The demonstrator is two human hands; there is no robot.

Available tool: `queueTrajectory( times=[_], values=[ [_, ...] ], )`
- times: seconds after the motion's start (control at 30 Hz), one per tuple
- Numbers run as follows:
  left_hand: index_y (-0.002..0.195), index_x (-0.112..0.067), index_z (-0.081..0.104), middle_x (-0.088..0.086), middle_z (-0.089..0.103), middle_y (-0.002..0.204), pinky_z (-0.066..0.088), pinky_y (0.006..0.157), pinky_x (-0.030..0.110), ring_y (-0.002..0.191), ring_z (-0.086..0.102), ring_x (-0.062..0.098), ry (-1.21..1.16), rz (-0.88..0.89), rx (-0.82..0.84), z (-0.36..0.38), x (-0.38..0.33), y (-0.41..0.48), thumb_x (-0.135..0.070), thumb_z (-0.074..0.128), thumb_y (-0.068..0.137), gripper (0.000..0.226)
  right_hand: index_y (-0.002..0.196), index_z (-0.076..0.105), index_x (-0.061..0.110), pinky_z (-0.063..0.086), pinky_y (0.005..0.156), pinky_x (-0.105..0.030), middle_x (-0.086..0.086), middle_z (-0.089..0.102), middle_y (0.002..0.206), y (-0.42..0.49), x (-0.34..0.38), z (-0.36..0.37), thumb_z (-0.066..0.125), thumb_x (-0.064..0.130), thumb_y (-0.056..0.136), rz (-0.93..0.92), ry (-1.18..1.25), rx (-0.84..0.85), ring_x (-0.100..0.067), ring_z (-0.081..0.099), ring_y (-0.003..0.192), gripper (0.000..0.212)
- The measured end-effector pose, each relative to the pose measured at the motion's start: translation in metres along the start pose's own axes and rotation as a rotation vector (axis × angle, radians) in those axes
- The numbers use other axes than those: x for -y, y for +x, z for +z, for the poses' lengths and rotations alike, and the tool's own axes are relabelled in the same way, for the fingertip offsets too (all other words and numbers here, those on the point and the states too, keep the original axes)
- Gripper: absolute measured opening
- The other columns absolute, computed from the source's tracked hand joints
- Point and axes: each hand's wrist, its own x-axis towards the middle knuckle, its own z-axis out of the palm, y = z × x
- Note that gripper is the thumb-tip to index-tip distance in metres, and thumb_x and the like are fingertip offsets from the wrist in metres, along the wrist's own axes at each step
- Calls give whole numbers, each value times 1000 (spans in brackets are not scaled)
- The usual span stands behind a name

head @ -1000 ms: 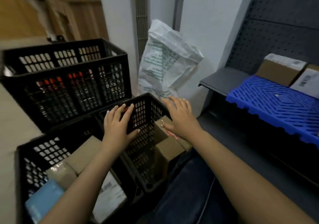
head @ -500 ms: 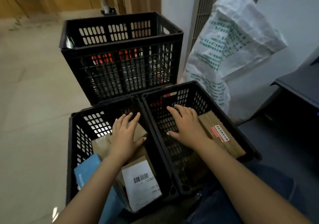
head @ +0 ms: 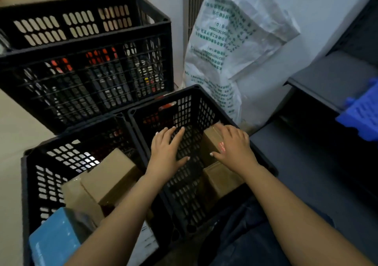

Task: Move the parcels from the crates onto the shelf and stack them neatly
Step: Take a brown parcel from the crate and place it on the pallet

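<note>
A brown cardboard parcel (head: 211, 142) with a red sticker stands on end in the right black crate (head: 196, 106), against its right wall. My right hand (head: 234, 146) rests on the parcel's top with fingers spread and the thumb along its left face. My left hand (head: 166, 150) hovers flat and open inside the same crate, left of the parcel and apart from it. The left black crate (head: 49, 175) holds a brown box (head: 109, 176), a blue parcel (head: 53, 240) and a white-labelled one (head: 147, 243). The dark shelf (head: 331, 81) carries a blue pallet (head: 363, 115) at the right edge.
A taller black crate (head: 81, 50) stands behind the two front crates. A white woven sack (head: 235, 40) leans on the wall between the crates and the shelf. My dark trouser leg (head: 245, 235) is at the bottom. Beige floor lies to the left.
My left hand has crossed from the left crate into the right crate. My right hand has slid right onto the parcel's top. The view has swung slightly, bringing the blue pallet back in.
</note>
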Motion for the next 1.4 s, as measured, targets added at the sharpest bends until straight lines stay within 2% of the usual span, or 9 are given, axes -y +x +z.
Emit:
queueTrajectory(
  times=[0.17,0.3,0.57,0.83,1.13,1.3,1.4],
  values=[
    [151,-28,12,5,18,156,-1,118,42,145,5,25,7,81,85,34,-25,39,-48,63,84,87,146,24,21,22,106,-38,-5,41,136,-12,-52,20,67,49,80,137,-14,46,-27,36,126,84],
    [151,-26,11,6,20,155,2,118,43,144,8,27,81,149,153,61,-39,71,-47,63,85,87,144,27,23,24,105,-38,-5,41,136,-6,-75,38,63,52,82,220,71,89,-26,36,126,77],
    [150,-29,11,1,12,158,3,118,42,145,4,24,204,350,395,95,-49,132,-40,68,81,91,133,34,16,38,98,-39,-12,43,131,25,-77,62,58,51,86,286,131,203,-29,41,119,63],
    [150,-31,10,-2,5,159,4,116,45,146,0,25,297,506,576,105,-51,166,-34,74,75,99,134,33,15,39,98,-39,-12,41,133,33,-82,73,63,52,83,355,169,287,-30,41,121,70],
    [150,-31,7,1,13,156,-2,117,45,145,5,26,349,589,503,120,-54,169,-28,72,76,99,134,31,18,40,97,-38,-10,41,132,35,-82,77,68,53,79,359,193,301,-27,41,121,74],
    [149,-24,17,2,18,156,-4,118,42,146,1,23,302,621,501,124,-51,173,-33,75,72,97,136,30,20,40,98,-39,-10,41,132,35,-83,78,69,53,77,355,207,308,-28,41,122,78],
    [146,-23,23,1,27,153,-2,119,39,145,10,19,263,646,479,125,-47,174,-36,77,68,96,138,29,21,40,99,-40,-10,40,133,35,-84,78,69,52,77,349,220,309,-28,41,123,79]
  ],
)
